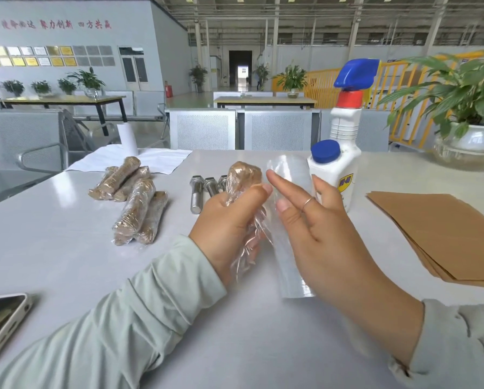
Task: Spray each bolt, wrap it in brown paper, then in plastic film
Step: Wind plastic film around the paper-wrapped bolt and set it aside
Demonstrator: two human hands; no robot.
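Brown paper showed through the film on the bolt (245, 175) we held above the middle of the desk (67, 248). Our left hand (229, 220) was clamped round it; our right hand (316, 220) lay flat, fingers straight, against the plastic film (288, 248), a loose strip of which stretched towards the near edge.

We judged the film might bunch or cling to itself, the tail under our left hand being already crumpled, and the paper could slip open if our grip eased.

We counted about five wrapped bolts (134, 203) left of centre, three bare bolts (204, 189) behind our left hand, one spray bottle (339, 164), and one stack of brown paper (437, 231) at the right edge.
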